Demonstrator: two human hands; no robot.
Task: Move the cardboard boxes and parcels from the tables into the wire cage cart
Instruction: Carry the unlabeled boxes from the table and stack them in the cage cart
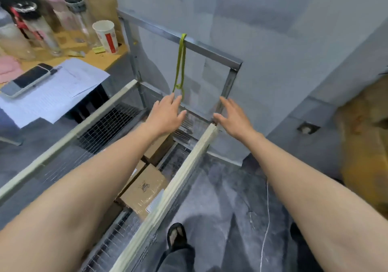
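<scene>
I look down into the wire cage cart [184,166], whose padded top rails run from the lower left toward the far end. Inside it lie several brown cardboard boxes; the nearest box [144,189] has a white label at its corner. Both my arms reach out over the cart. My left hand [167,114] hovers above the cage's far end with straight, spread fingers and holds nothing. My right hand [233,118] is just past the end of the right rail, fingers also straight and empty. A yellow-green strap [181,66] hangs from the cart's raised metal end frame [210,51].
A wooden table [94,56] at the left carries bottles, a paper cup [107,36], a phone [27,80] and printed sheets [54,91]. A grey wall stands behind the cart. A blurred brown parcel [365,145] sits at the right. My sandalled foot [177,236] stands on the grey floor.
</scene>
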